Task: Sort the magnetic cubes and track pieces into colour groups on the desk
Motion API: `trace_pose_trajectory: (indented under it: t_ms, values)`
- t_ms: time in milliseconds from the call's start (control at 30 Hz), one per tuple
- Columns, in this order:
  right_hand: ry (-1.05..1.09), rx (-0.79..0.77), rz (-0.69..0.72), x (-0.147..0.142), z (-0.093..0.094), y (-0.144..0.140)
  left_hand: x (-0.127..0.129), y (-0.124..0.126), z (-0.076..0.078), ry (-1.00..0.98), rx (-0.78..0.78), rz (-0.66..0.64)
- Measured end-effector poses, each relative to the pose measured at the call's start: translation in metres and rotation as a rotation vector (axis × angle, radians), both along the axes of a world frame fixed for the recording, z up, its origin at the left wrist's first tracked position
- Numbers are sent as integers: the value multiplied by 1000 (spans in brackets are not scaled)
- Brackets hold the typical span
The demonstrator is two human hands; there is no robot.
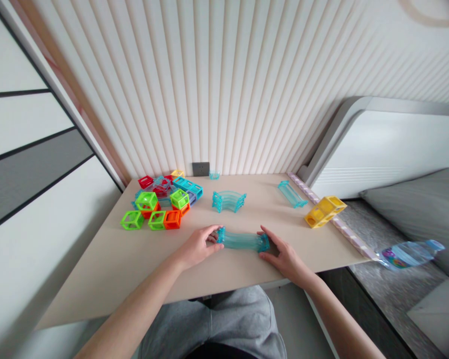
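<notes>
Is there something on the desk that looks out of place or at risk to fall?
Yes. The yellow plastic frame piece lies askew at the right rim of the beige desk, partly past the edge. Further right, a clear plastic bag lies off the desk.

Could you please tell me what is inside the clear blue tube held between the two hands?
The tube looks empty; the desk shows through. The left hand and right hand cover its ends.

Tube piece (242, 240) on table (115, 269) between both hands, cube pile (160, 202) behind-left (against wall), curved track (229, 201) behind
</notes>
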State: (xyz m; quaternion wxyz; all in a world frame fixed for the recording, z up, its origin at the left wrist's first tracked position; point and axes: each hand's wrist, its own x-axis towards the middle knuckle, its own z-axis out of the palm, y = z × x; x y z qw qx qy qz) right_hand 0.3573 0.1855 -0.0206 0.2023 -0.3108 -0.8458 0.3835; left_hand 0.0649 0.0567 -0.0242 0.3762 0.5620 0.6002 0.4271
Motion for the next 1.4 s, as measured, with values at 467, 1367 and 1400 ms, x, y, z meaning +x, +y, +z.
trace_pose_trajectory:
  t_ms: [467,1367,1400]
  values:
    - [-75,157,92,-10,29,4,-1,1,-4,-53,5,-10]
    - [-525,368,386,-66,68,-3,0,3,-2,-83,-8,-8]
    - [-546,366,392,-66,71,-4,0,3,-2,-86,-10,-9]
